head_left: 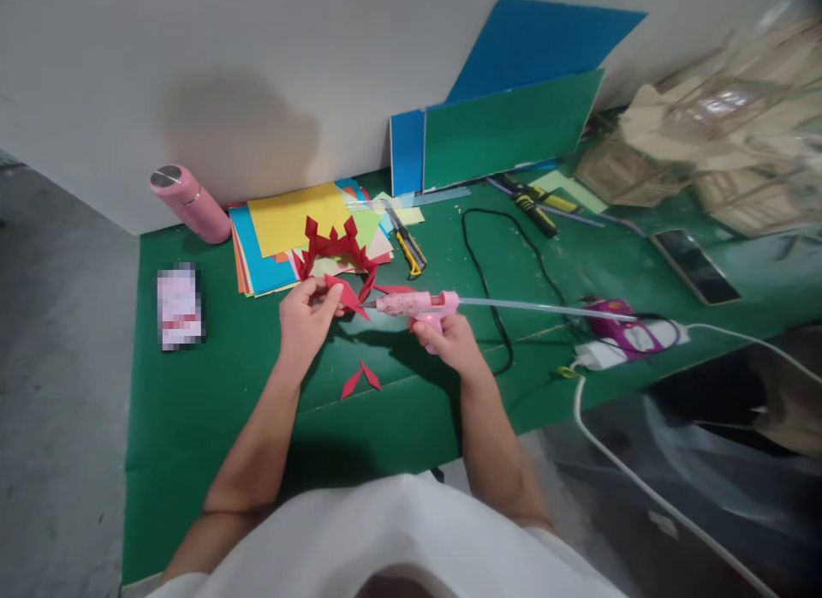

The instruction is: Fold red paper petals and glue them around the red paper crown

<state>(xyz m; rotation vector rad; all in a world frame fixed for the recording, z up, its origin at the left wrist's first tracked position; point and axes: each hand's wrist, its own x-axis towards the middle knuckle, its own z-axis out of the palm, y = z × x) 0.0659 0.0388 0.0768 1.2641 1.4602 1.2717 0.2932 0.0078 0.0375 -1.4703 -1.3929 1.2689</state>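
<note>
Between the thumb and fingers of my left hand (pixel 308 318) is a folded red paper piece (pixel 345 295), diamond-shaped. My right hand (pixel 449 344) grips a pink hot glue gun (pixel 411 304), its nozzle at the lower part of that piece; I cannot tell whether they touch. A long clear glue stick (pixel 527 306) sticks out of the gun's back. Just beyond my hands stands a ring-shaped red paper structure (pixel 334 247) with upright diamond points. Two small red paper diamonds (pixel 360 380) lie on the green table in front, and another red piece (pixel 393 289) shows partly behind the gun.
Coloured paper sheets (pixel 270 268) and a yellow utility knife (pixel 409 248) lie behind. A pink bottle (pixel 193 206) stands at left. To the right are a black cable (pixel 467 247), pliers (pixel 536 211), a phone (pixel 697 266) and a white power strip (pixel 604 353). Boards (pixel 507 127) lean on the wall.
</note>
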